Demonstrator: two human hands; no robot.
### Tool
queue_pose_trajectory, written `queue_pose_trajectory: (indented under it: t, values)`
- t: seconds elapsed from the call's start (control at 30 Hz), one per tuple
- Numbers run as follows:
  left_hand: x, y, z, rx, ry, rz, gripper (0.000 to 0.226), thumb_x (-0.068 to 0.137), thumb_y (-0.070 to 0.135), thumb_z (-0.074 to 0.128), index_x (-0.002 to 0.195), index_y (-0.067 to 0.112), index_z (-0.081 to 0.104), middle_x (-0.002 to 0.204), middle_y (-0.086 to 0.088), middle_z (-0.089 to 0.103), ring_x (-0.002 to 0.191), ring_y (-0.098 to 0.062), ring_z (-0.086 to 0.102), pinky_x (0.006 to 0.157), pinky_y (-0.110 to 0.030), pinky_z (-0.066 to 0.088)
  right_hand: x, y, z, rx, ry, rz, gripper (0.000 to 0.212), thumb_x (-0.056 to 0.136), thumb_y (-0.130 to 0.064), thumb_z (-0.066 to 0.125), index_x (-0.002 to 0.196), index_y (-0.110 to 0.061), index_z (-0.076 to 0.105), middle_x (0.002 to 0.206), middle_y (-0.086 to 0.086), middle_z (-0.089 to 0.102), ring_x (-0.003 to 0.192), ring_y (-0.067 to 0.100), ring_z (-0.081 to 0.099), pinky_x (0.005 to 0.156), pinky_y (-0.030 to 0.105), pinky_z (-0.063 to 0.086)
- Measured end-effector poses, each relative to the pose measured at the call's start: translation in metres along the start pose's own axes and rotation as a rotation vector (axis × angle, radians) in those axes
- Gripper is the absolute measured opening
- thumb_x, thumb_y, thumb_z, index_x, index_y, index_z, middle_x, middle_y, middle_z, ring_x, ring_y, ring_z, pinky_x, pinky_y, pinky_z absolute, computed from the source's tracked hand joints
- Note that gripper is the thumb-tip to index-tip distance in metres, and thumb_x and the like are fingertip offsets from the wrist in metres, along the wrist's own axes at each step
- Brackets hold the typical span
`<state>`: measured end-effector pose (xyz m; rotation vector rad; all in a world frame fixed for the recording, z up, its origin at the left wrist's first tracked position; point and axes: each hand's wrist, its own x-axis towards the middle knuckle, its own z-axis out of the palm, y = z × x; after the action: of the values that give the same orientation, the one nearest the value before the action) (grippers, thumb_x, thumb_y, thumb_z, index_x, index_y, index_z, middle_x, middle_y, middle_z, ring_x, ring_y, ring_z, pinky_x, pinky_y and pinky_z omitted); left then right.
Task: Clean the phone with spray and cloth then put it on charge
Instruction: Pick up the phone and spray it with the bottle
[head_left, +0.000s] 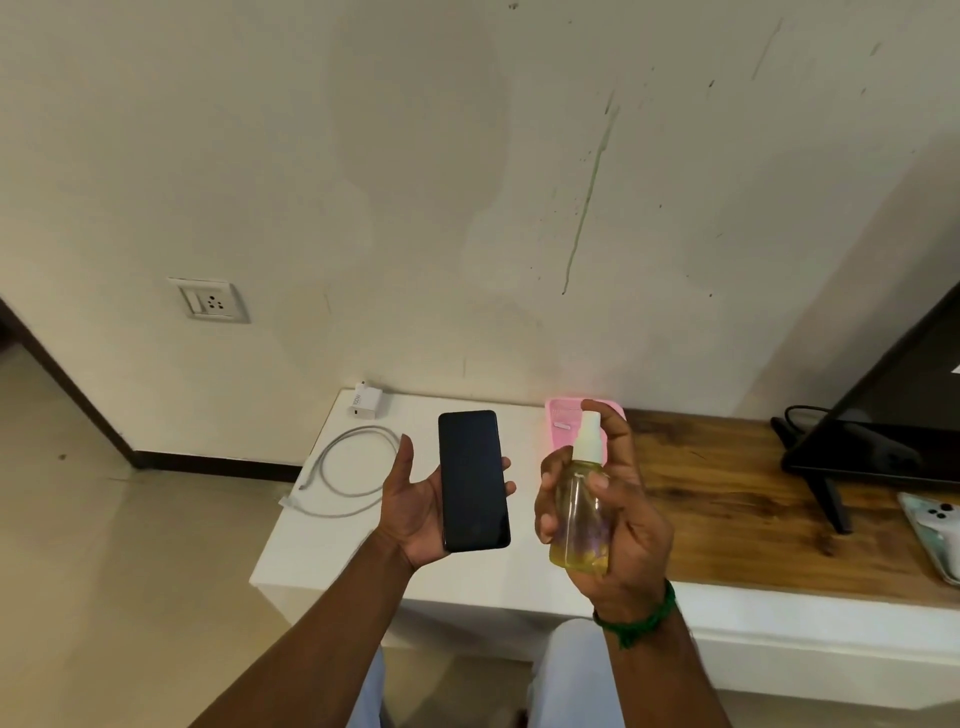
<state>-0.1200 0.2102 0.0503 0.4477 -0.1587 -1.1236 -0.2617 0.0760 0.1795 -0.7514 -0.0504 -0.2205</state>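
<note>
Lying face-up across our left hand (410, 512): one black, glossy, rectangular phone (474, 480), screen dark, held in the air above the white end of the table (322, 551). The thumb stands out to the left; the fingers (508, 462) curl round the phone's right edge.

Our right hand (628, 530): wrapped round one clear plastic spray bottle (576, 525) with a white nozzle. It is upright and holds yellowish liquid, just beside the phone but not touching it. The index finger sits over the nozzle top. One green thread band (641, 618) circles this wrist.

On the table, white end:
- one white boxy charger plug (368, 402), against the wall
- one white cable (353, 467), in a loose loop in front of the plug, left of the phone
- one pink cloth (560, 423), flat at the back, partly hidden behind the bottle and our right hand

On the table, brown wooden stretch (727, 499):
- one black flat screen (893, 405) on a stand, at the right
- one pale second handset (935, 525) in a clear case, cut off by the frame's right edge

On the cream wall, we note one white switch-and-socket plate (210, 301), left of the table.
</note>
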Motion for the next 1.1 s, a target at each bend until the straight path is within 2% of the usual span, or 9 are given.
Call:
queue_pose_trajectory:
  t: [0.17, 0.27, 0.33, 0.43, 0.63, 0.77, 0.87, 1.0, 1.1]
  values:
    - [-0.001, 0.000, 0.005, 0.010, 0.009, 0.015, 0.104, 0.074, 0.084, 0.043, 0.151, 0.017, 0.026, 0.155, -0.016, 0.021, 0.135, -0.040, 0.026, 0.116, -0.060, -0.004, 0.002, -0.005, 0.004, -0.167, 0.061, -0.017, 0.106, 0.052, -0.041, 0.087, 0.138, -0.013, 0.031, 0.078, 0.011, 0.066, 0.062, 0.023, 0.064, 0.050, 0.030, 0.054]
    - [0.000, 0.002, 0.007, 0.024, 0.021, 0.028, 0.104, 0.075, 0.085, 0.040, 0.151, 0.017, 0.024, 0.151, -0.016, 0.027, 0.129, -0.040, 0.039, 0.113, -0.058, 0.015, 0.005, -0.010, 0.006, -0.328, 0.076, -0.078, 0.096, 0.055, -0.045, 0.085, 0.134, -0.017, 0.036, 0.081, 0.009, 0.063, 0.061, 0.022, 0.061, 0.050, 0.031, 0.053]
    - [0.000, 0.002, 0.009, 0.030, 0.028, 0.033, 0.103, 0.075, 0.086, 0.037, 0.151, 0.017, 0.024, 0.147, -0.017, 0.033, 0.126, -0.039, 0.044, 0.109, -0.054, 0.026, 0.008, -0.014, 0.007, -0.444, 0.090, -0.124, 0.085, 0.059, -0.041, 0.084, 0.129, -0.020, 0.041, 0.082, 0.010, 0.059, 0.061, 0.024, 0.059, 0.051, 0.033, 0.053]
    - [0.000, 0.002, 0.011, 0.010, 0.032, 0.030, 0.102, 0.076, 0.085, 0.037, 0.149, 0.015, 0.030, 0.145, -0.018, 0.040, 0.126, -0.040, 0.046, 0.108, -0.054, 0.030, 0.013, -0.018, 0.008, -0.620, 0.113, -0.193, 0.061, 0.070, -0.014, 0.073, 0.123, -0.025, 0.046, 0.080, 0.014, 0.057, 0.060, 0.029, 0.061, 0.054, 0.037, 0.054]
    - [0.000, 0.004, 0.012, 0.025, 0.017, 0.036, 0.100, 0.073, 0.083, 0.043, 0.146, 0.015, 0.037, 0.146, -0.017, 0.039, 0.129, -0.040, 0.040, 0.112, -0.055, 0.021, 0.021, -0.017, 0.011, -0.748, 0.144, -0.209, 0.050, 0.074, -0.018, 0.064, 0.121, -0.029, 0.049, 0.086, 0.005, 0.067, 0.079, 0.023, 0.066, 0.062, 0.028, 0.055]
    - [0.001, 0.004, 0.011, 0.007, 0.003, 0.035, 0.100, 0.075, 0.084, 0.041, 0.146, 0.015, 0.036, 0.145, -0.018, 0.040, 0.128, -0.039, 0.040, 0.114, -0.055, 0.017, 0.027, -0.005, 0.003, -0.798, 0.172, -0.152, 0.039, 0.086, -0.021, 0.055, 0.123, -0.033, 0.047, 0.096, 0.008, 0.065, 0.078, 0.022, 0.066, 0.064, 0.032, 0.056]
    - [0.003, 0.005, 0.009, -0.002, -0.002, 0.027, 0.099, 0.076, 0.084, 0.038, 0.147, 0.015, 0.034, 0.145, -0.018, 0.040, 0.126, -0.039, 0.045, 0.114, -0.054, 0.013, 0.031, 0.009, -0.007, -0.853, 0.190, -0.142, 0.034, 0.094, -0.013, 0.048, 0.119, -0.036, 0.046, 0.088, 0.004, 0.064, 0.071, 0.022, 0.064, 0.062, 0.033, 0.055]
    - [0.003, 0.005, 0.008, 0.012, 0.020, 0.028, 0.098, 0.076, 0.084, 0.038, 0.146, 0.014, 0.036, 0.141, -0.019, 0.044, 0.126, -0.038, 0.041, 0.115, -0.056, 0.009, 0.035, 0.023, -0.018, -1.004, 0.206, -0.129, 0.043, 0.084, -0.018, 0.066, 0.116, -0.038, 0.045, 0.092, 0.006, 0.060, 0.070, 0.017, 0.063, 0.059, 0.027, 0.056]
    - [0.003, 0.006, 0.010, 0.029, 0.052, 0.042, 0.097, 0.076, 0.083, 0.036, 0.145, 0.015, 0.040, 0.139, -0.018, 0.044, 0.124, -0.036, 0.041, 0.114, -0.057, 0.015, 0.035, 0.030, -0.018, -1.229, 0.156, -0.173, 0.062, 0.071, -0.011, 0.078, 0.117, -0.032, 0.041, 0.089, -0.009, 0.057, 0.079, 0.007, 0.062, 0.062, 0.010, 0.050]
